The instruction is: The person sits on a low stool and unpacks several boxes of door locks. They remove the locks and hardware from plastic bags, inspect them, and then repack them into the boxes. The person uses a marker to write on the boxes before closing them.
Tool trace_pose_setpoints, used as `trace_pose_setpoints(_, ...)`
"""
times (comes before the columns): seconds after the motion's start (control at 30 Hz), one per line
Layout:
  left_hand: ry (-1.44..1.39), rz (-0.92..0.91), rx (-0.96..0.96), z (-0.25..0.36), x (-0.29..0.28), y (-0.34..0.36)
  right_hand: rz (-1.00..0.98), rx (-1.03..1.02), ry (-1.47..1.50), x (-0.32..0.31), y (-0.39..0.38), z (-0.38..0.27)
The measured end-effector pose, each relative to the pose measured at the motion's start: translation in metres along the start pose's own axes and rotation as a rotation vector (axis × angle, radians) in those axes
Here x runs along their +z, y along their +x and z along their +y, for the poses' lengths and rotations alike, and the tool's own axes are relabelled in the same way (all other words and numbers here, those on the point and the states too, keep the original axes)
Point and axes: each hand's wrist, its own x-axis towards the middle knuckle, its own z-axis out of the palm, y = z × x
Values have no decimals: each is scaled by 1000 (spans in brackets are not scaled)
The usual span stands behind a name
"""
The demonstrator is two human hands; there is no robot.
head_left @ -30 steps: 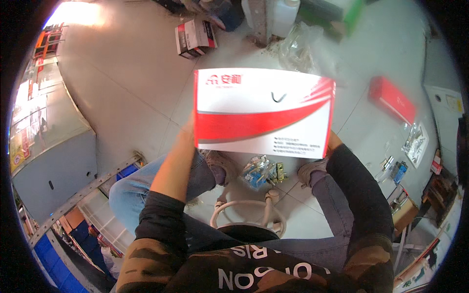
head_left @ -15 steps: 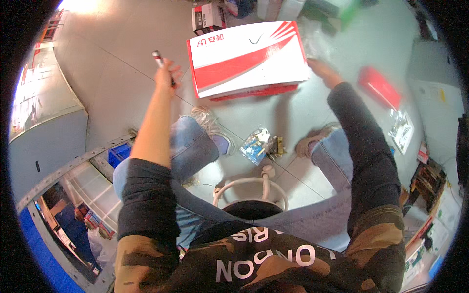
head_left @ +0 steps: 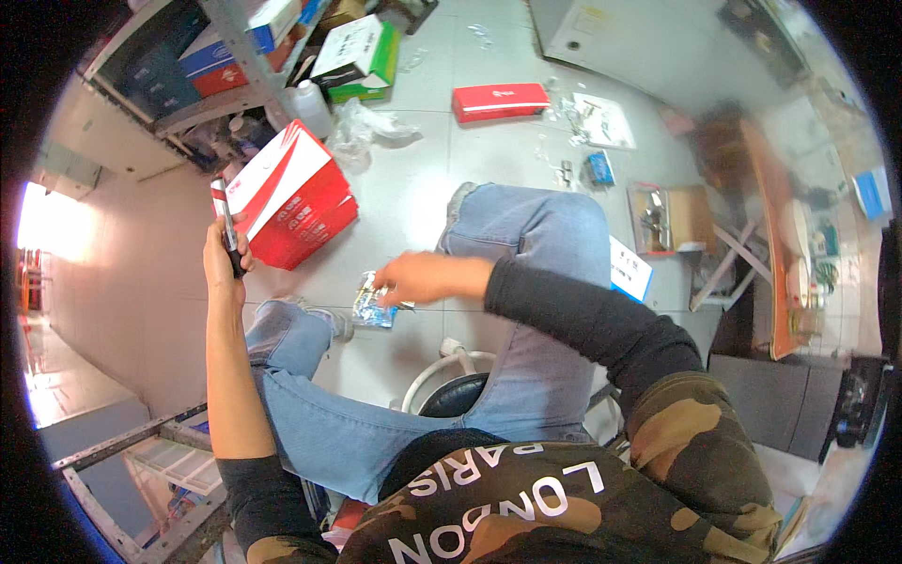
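My left hand (head_left: 218, 261) is closed round a marker pen (head_left: 223, 209) with a white-and-red upper part and a black lower end. The pen stands nearly upright, in front of the left edge of a large red-and-white carton (head_left: 305, 211) on the floor. My right hand (head_left: 418, 276) reaches leftward over a small clear packet (head_left: 374, 314) with blue and brass-coloured contents, lying between my feet. Its fingers are bent a little and apart. It covers part of the packet, and I cannot tell whether the fingertips touch it.
Ahead stand a long red box (head_left: 501, 101), a green-and-white carton (head_left: 362, 58) and crumpled plastic film (head_left: 366, 132). A metal-framed shelf (head_left: 221, 108) rises at the far left. To the right lie a small blue box (head_left: 598, 168) and a wooden-edged bench (head_left: 766, 254). My stool (head_left: 451, 395) is beneath me.
My view has turned right. My right hand has left the carton's right side and come over the packet. The left hand still holds the marker pen. The carton now sits tilted at the left.
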Motion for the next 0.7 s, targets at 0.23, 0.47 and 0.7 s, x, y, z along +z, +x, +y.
trace_pose_setpoints(0.23,-93,23,-83,-24,7,-16,-288,-80,-343,35,-29,-17)
trace_pose_setpoints(0.47,-178,38,-237,-41,14,9,198,-271,-596,59,-12,41)
trace_pose_setpoints(0.7,957,-114,-105,-63,65,14,-210,-124,-327,74,-34,80)
